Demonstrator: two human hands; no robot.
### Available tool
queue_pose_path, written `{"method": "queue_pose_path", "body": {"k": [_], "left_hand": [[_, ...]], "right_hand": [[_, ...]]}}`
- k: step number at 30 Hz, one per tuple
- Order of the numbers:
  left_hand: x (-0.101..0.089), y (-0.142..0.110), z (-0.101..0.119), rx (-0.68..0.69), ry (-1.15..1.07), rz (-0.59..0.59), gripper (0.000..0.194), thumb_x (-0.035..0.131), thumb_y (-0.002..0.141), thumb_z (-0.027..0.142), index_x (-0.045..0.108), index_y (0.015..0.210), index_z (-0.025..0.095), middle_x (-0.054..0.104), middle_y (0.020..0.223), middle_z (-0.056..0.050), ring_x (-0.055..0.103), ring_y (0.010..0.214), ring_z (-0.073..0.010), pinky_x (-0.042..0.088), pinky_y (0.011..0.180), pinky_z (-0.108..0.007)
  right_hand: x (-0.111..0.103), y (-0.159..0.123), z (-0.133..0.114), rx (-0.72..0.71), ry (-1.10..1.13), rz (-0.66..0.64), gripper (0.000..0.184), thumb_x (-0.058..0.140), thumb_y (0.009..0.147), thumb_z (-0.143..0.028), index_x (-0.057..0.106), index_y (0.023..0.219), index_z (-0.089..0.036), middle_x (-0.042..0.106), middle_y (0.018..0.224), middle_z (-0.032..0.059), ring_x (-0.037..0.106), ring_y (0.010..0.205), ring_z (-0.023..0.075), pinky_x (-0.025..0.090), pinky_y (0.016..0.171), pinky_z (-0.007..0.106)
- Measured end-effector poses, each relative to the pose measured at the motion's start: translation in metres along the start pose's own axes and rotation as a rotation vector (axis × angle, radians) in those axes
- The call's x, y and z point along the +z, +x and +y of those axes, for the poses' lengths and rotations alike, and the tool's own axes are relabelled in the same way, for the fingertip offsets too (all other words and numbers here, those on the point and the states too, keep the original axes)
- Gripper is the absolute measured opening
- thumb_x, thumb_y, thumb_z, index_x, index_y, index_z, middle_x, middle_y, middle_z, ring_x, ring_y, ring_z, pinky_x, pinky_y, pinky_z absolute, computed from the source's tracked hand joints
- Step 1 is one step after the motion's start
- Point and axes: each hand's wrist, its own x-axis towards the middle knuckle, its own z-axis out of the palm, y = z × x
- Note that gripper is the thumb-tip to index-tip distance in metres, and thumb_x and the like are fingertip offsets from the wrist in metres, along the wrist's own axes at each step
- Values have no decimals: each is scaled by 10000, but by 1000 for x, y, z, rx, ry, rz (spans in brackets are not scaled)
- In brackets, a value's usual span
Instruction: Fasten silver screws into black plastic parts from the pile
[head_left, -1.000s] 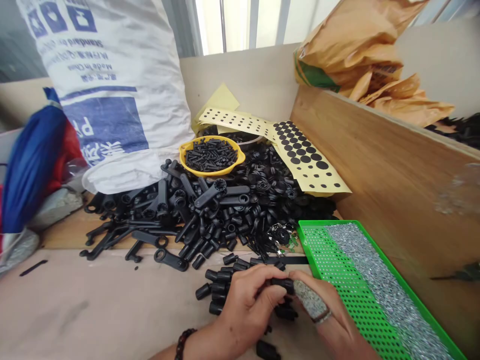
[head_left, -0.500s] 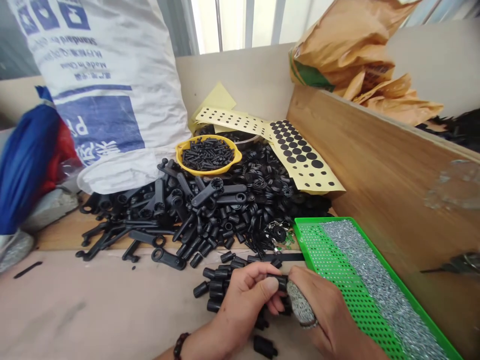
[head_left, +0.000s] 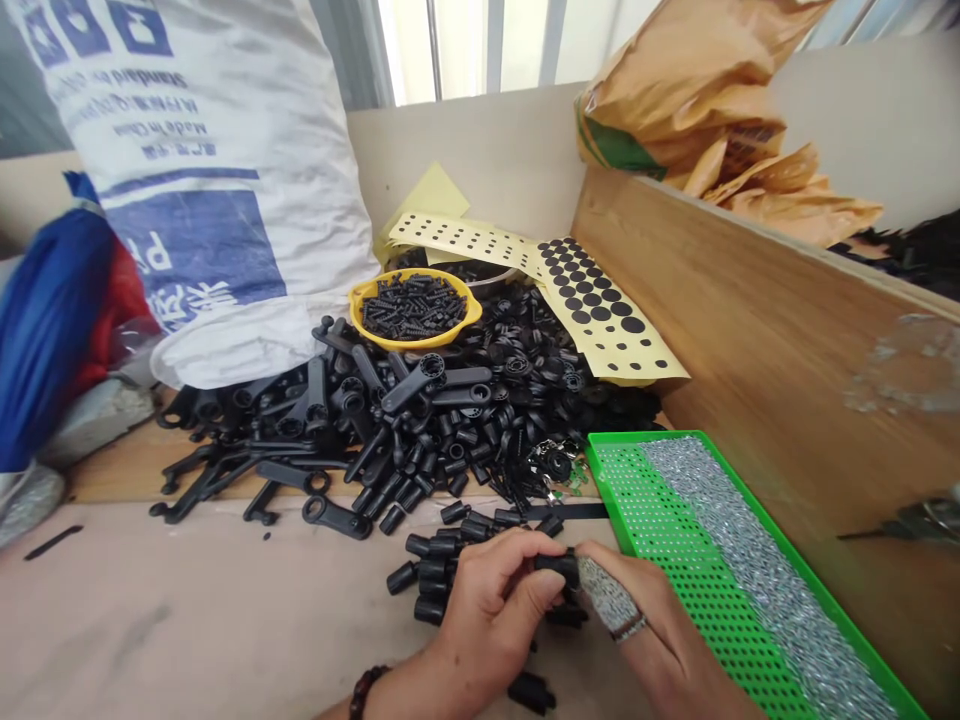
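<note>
Black plastic cylinder (head_left: 556, 570), likely light, stiff, best gripped mid-barrel, is being pinched by the left hand (head_left: 487, 605), the right hand (head_left: 660, 610) unclear in grip.

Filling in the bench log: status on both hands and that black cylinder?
Left hand gripping black cylinder. Right hand at its end, exact grip hidden. Loose cylinders close by left hand, green tray beside right.

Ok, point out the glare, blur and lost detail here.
Head view, top: the window is bright, nearly washed out; head view, left edge: the blue bundle looks soft; head view, right edge: the dark pointed item is blurred; head view, bottom: the black part in the left hand shows little surface detail.
</note>
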Motion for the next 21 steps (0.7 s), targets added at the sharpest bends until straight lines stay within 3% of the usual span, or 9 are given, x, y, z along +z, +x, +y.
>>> {"method": "queue_pose_path", "body": {"k": [3, 5, 9, 11, 13, 17, 21], "left_hand": [[-3, 1, 2, 91, 123, -11, 182, 516, 869, 253, 662, 920, 156, 643, 726, -37, 592, 636, -141, 466, 617, -228], [-2, 1, 2, 80, 115, -11, 183, 517, 861, 248, 663, 910, 150, 641, 722, -42, 589, 623, -141, 470, 611, -230], [2, 0, -4, -142, -94, -25, 224, 519, 852, 285, 650, 944, 128, 597, 576, -10, 567, 524, -133, 465, 526, -215], [1, 0, -5, -183, -96, -48, 228, 517, 855, 276, 648, 964, 125, 605, 571, -9, 575, 528, -137, 472, 533, -218], [-1, 2, -3, -88, 55, -80, 207, 535, 854, 248, 658, 972, 132, 650, 663, -34, 603, 607, -151, 485, 595, -232], [-9, 9, 4, 241, 404, -166, 184, 546, 862, 197, 656, 984, 115, 691, 858, -90, 623, 771, -193, 487, 719, -273], [-12, 13, 5, 308, 494, -169, 161, 537, 878, 216, 651, 933, 116, 680, 840, -87, 608, 792, -198, 482, 725, -281]], "right_hand": [[1, 3, 0, -47, -88, 22, 197, 338, 859, -194, 420, 683, -223, 490, 559, -44, 484, 480, 121, 340, 462, 220], [2, 4, 1, -110, -173, 51, 194, 346, 842, -191, 383, 656, -229, 445, 516, -54, 444, 428, 112, 300, 425, 223], [2, 5, 5, -184, -267, 22, 215, 316, 850, -191, 442, 678, -219, 520, 567, -16, 507, 480, 128, 328, 458, 229], [1, 4, 5, -161, -254, 1, 226, 310, 860, -193, 466, 698, -215, 543, 592, -8, 525, 505, 130, 341, 474, 228], [-1, 3, 4, -127, -216, -2, 217, 323, 867, -197, 427, 679, -222, 510, 562, -32, 490, 468, 116, 321, 452, 218], [-6, 1, 2, -64, -154, -64, 195, 337, 872, -196, 388, 687, -225, 476, 580, -46, 457, 486, 112, 325, 471, 214], [-11, -1, 3, 86, -39, -190, 216, 301, 914, -232, 424, 736, -222, 511, 672, -25, 482, 604, 135, 368, 557, 223]]}}
